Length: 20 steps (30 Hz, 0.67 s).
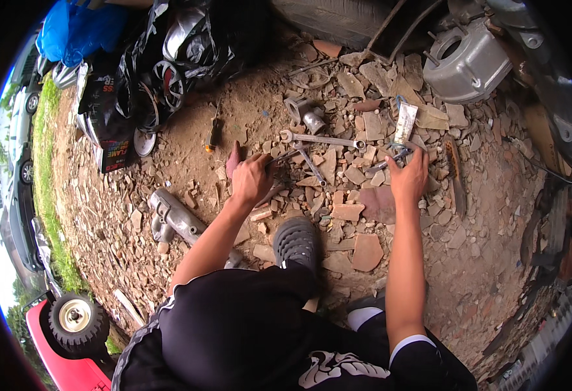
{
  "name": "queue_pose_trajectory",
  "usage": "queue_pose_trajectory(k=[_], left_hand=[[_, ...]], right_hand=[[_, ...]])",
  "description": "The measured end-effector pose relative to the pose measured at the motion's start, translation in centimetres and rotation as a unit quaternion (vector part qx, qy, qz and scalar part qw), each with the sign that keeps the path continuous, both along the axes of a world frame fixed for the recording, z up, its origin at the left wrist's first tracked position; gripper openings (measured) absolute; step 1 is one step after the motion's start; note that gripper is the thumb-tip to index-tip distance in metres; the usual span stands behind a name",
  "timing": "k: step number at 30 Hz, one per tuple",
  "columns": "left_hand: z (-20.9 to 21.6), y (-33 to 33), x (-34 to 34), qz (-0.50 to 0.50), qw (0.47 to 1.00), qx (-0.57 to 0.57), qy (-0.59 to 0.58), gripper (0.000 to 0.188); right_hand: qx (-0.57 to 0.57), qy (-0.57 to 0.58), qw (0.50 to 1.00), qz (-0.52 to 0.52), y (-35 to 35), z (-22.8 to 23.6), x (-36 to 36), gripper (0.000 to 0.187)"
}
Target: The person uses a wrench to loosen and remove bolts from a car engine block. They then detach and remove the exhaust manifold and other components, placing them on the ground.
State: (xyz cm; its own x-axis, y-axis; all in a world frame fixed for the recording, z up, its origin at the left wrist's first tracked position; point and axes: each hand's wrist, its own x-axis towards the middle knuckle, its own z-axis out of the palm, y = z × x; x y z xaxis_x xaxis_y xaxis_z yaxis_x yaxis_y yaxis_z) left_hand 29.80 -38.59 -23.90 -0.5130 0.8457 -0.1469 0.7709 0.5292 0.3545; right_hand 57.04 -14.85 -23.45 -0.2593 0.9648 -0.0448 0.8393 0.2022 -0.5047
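Note:
My left hand is closed, its fingertips pinched on a thin dark metal tool pointing right; its kind is unclear. My right hand curls, thumb and fingers around a short dark metal tool just above the rubble. A white squeezed tube touches or nearly touches its fingertips. Between the hands lies a large combination wrench, with a smaller wrench slanting below it. A screwdriver with a dark and orange handle rests left of my left hand.
A metal pipe fitting lies beside my left forearm. Beyond the wrenches sits a small metal elbow. A grey cast housing stands far right. Black plastic bags are piled far left. My shoe stands on broken tile.

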Motion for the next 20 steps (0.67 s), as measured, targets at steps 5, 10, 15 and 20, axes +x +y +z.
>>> queue_pose_trajectory(k=[5, 10, 15, 20], left_hand=[[0.9, -1.6, -0.8, -0.026, 0.992, 0.08, 0.089, 0.019], [1.8, -1.6, -0.8, 0.123, 0.982, 0.139, -0.039, 0.02], [0.7, -0.9, -0.5, 0.056, 0.99, 0.126, 0.019, 0.025], [2.0, 1.2, 3.5, 0.041, 0.986, 0.145, 0.068, 0.045]], right_hand=[[-0.043, 0.002, 0.999, 0.001, 1.6, -0.8, 1.4, 0.063], [-0.201, 0.238, 0.95, -0.008, 1.4, 0.6, 2.8, 0.04], [-0.278, 0.43, 0.858, -0.027, -1.7, 2.5, 1.0, 0.026], [-0.348, 0.579, 0.737, -0.023, -5.8, 1.4, -4.1, 0.022]])
